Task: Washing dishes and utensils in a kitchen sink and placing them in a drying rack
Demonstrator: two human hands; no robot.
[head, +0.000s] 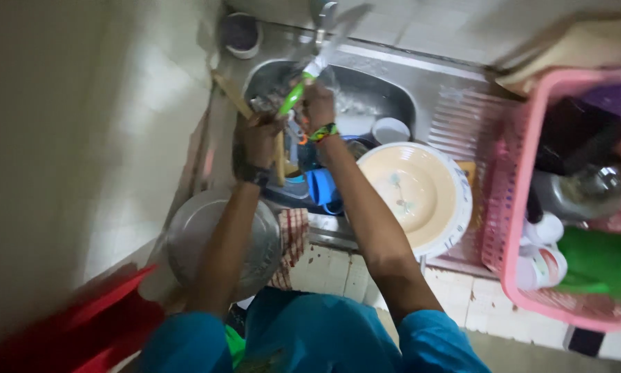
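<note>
Knife [309,74] gripped in right hand [317,105], left hand [258,138] just beside

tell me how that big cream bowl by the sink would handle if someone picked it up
The cream bowl looks like glazed ceramic, so probably heavy and breakable. It sits tilted on the sink edge, so a push might tip it. It may be wet and slippery.
</note>
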